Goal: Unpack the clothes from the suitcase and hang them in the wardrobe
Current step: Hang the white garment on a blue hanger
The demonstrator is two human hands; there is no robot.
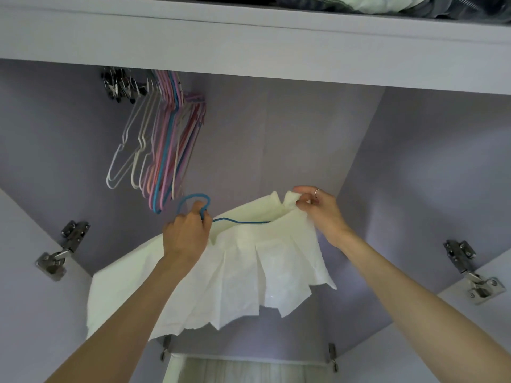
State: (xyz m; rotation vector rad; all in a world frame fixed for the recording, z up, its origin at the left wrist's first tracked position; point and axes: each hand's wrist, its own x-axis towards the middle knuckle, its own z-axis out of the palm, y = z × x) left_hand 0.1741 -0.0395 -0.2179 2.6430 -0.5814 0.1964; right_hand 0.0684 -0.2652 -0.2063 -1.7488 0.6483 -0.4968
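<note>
Both forearms reach up into the open wardrobe. Left hand grips the neck of a blue hanger; right hand pinches the waistband of a white pleated skirt, half threaded on. Next, I judge: seat the waistband, then hook beside the empty hangers. Beyond, lilac walls, door hinges and folded clothes on the top shelf

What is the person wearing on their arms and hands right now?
Both forearms are bare, with no sleeves, gloves or watch in view. The right hand wears a thin silver-coloured ring on one finger. The left hand shows no jewellery.
</note>
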